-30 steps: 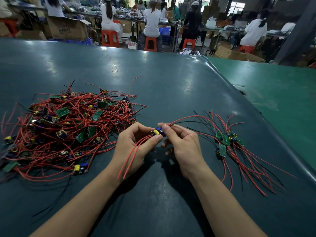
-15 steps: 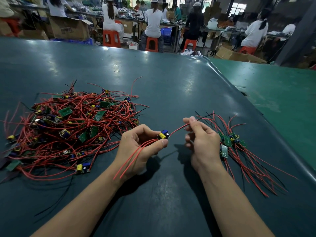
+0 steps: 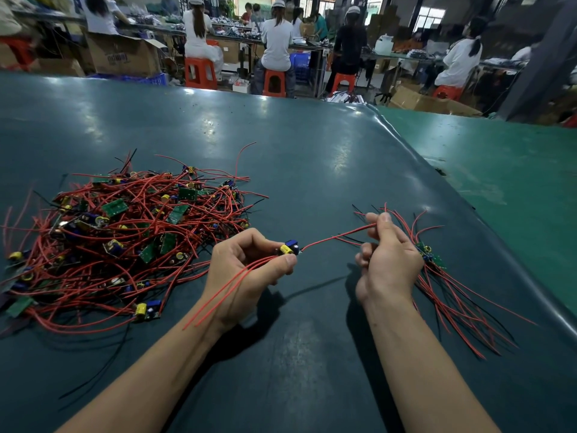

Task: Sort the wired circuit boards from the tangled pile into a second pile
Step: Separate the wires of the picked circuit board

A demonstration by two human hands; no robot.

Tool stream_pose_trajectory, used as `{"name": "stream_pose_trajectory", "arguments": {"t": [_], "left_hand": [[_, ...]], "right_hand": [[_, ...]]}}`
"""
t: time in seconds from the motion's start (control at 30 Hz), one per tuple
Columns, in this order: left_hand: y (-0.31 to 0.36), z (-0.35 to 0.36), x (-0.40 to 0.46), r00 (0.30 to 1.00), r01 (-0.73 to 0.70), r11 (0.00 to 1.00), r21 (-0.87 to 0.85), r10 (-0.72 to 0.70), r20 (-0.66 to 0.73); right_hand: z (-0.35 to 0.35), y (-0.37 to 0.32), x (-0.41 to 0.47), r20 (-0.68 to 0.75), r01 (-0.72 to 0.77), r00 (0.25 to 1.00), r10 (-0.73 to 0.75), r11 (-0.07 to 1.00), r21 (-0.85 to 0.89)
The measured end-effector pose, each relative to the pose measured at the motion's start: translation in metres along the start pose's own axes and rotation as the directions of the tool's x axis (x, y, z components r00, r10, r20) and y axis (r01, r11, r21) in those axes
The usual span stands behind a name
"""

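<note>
Left hand (image 3: 246, 270) pinches the circuit board (image 3: 289, 247); right hand (image 3: 388, 254) pinches its red lead (image 3: 337, 236), apparently taut, above the table (image 3: 312, 157).

We see a glossy dark teal surface (image 3: 281, 145) catching overhead light, with a brighter green surface (image 3: 499, 170) at the right. Across the top, seated workers occupy orange plastic stools (image 3: 200, 72) beside long workbenches, brown cardboard boxes (image 3: 123, 56) and bright windows (image 3: 429, 12).
</note>
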State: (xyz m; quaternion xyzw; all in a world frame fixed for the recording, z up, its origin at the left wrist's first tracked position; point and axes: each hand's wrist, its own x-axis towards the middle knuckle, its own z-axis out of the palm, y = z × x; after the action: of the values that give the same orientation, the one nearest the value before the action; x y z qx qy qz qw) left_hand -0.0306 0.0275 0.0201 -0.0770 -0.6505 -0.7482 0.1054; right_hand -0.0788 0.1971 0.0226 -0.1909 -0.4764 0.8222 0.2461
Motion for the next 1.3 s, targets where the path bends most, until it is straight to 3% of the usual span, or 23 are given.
{"name": "stream_pose_trajectory", "arguments": {"t": [0.13, 0.33, 0.5, 0.67, 0.77, 0.97, 1.13, 1.3], "left_hand": [[-0.003, -0.009, 0.008, 0.992, 0.007, 0.99, -0.139, -0.024, -0.121], [-0.009, -0.009, 0.008, 0.995, 0.078, 0.987, -0.142, -0.087, -0.053], [-0.004, -0.01, 0.012, 0.989, 0.111, 0.955, -0.276, -0.135, -0.066], [0.001, -0.005, 0.01, 0.979, 0.184, 0.927, -0.327, -0.204, -0.028], [0.001, -0.003, 0.01, 0.978, 0.184, 0.925, -0.333, -0.208, -0.038], [-0.004, -0.002, 0.011, 0.987, 0.149, 0.96, -0.238, -0.16, -0.028], [-0.009, -0.004, 0.011, 0.985, 0.175, 0.975, -0.14, -0.174, 0.016], [-0.01, -0.005, 0.012, 0.985, 0.167, 0.97, -0.178, -0.173, -0.021]], "right_hand": [[-0.005, -0.007, 0.007, -0.034, 0.065, 0.997, -0.065, 0.998, -0.02], [0.007, 0.007, -0.025, 0.303, 0.37, 0.906, -0.296, 0.902, -0.224], [0.007, 0.009, -0.019, 0.242, 0.184, 0.96, -0.138, 0.966, -0.18], [0.002, 0.005, -0.011, 0.175, 0.131, 0.979, -0.108, 0.983, -0.128], [0.003, 0.005, -0.014, 0.283, 0.091, 0.958, -0.044, 0.984, -0.154], [0.011, 0.013, -0.035, 0.547, 0.099, 0.835, 0.056, 0.963, -0.25], [0.009, 0.011, -0.031, 0.537, 0.118, 0.843, 0.036, 0.961, -0.25], [0.007, 0.012, -0.029, 0.544, 0.089, 0.834, 0.09, 0.951, -0.295]]}}
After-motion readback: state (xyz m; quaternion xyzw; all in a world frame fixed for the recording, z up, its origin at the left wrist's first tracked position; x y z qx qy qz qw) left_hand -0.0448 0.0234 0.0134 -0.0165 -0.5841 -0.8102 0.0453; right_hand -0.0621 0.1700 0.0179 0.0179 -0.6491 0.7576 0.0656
